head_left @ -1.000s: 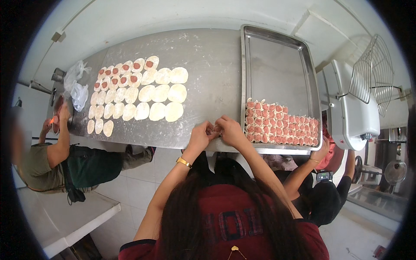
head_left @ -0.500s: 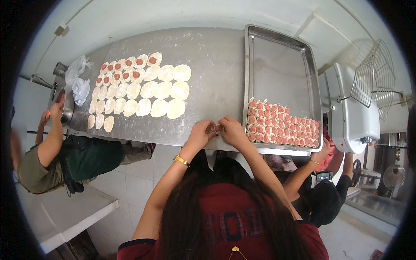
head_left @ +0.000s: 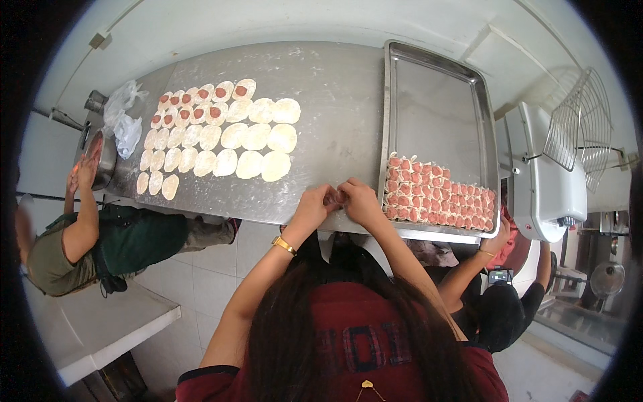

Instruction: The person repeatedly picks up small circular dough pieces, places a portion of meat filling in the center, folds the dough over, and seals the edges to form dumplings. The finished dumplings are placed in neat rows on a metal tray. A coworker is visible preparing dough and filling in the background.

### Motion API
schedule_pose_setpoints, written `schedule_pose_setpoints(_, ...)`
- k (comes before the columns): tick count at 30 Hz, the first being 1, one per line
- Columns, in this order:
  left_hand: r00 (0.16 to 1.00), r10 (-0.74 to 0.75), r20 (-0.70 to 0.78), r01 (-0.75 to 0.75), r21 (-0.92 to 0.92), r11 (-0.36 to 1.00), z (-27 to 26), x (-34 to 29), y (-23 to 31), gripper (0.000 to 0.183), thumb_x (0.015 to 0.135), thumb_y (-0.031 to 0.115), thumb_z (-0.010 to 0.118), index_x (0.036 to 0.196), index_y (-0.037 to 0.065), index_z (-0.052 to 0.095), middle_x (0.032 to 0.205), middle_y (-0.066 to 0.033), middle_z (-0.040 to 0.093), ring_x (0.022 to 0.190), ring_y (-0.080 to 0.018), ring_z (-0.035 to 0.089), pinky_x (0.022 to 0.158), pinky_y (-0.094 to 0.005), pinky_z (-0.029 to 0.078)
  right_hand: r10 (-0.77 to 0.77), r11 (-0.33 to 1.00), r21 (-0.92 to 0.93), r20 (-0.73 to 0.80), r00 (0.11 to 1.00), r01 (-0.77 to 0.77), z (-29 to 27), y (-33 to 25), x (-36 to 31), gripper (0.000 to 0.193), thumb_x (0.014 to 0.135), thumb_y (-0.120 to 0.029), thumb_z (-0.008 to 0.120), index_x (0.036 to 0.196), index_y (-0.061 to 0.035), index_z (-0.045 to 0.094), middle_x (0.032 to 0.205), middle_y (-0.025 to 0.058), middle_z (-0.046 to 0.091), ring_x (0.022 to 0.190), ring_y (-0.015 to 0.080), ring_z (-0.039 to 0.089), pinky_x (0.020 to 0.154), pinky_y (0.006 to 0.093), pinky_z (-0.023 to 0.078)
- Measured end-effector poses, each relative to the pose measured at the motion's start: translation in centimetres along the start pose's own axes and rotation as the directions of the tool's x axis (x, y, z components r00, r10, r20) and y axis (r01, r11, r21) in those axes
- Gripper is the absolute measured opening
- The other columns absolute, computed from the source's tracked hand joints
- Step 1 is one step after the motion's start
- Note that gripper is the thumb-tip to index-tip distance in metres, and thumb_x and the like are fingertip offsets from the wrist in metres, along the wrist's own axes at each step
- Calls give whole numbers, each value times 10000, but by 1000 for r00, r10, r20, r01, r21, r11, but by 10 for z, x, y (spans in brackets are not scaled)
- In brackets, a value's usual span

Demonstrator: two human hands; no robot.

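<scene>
My left hand and my right hand meet above the table's near edge. Their fingers are closed around a small meat-filled dumpling, largely hidden by the fingertips. To my left on the steel table lie rows of round, pale dough wrappers. Several wrappers in the far rows carry a lump of pink-red meat filling. Close to my right hand is a deep metal tray, whose near part holds tight rows of open-topped dumplings.
At the far left a co-worker's hands are at a metal bowl beside a crumpled plastic bag. A white machine with a wire guard stands right of the tray. Another co-worker's hand is near the tray's near-right corner.
My fingers have closed further over the dumpling, covering more of it. The left co-worker's hands have shifted at the bowl. The whole view has moved slightly.
</scene>
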State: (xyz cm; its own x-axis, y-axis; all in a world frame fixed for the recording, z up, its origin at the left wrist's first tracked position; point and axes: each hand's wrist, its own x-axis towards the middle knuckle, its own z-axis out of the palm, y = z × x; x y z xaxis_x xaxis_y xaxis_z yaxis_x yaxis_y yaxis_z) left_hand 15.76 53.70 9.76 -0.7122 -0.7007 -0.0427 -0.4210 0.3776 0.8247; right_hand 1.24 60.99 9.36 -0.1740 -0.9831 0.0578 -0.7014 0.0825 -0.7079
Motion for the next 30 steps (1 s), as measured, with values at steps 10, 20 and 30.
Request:
schedule_pose_setpoints(10, 1000, -21, 3, 21, 45, 999, -1, 0, 0, 201, 697, 67, 709, 844, -4, 592, 785, -168, 638, 753, -322, 621, 680, -385, 488, -8, 999, 45, -56, 998, 10, -3, -3, -2, 217, 699, 46, 531, 899, -10, 595, 880, 185, 549, 840, 390, 567, 728, 461, 463)
schedule_pose_setpoints(20, 1000, 18, -11, -17, 55, 998, 1, 0, -5, 230, 698, 40, 705, 899, 5, 599, 843, -163, 648, 768, -309, 632, 678, -375, 499, 4, 1000, 25, -109, 994, -1, 1, -1, -4, 152, 706, 36, 533, 830, -32, 589, 865, 152, 555, 833, 377, 574, 722, 460, 465)
schedule_pose_setpoints(30, 999, 39, -30, -37, 48, 998, 0, -1, -10, 262, 708, 35, 696, 948, 8, 594, 846, -153, 649, 818, -306, 638, 717, -362, 506, 17, 988, 154, -94, 995, -2, 1, -7, -1, 237, 706, 41, 533, 916, -33, 614, 883, 166, 558, 843, 384, 578, 736, 453, 469)
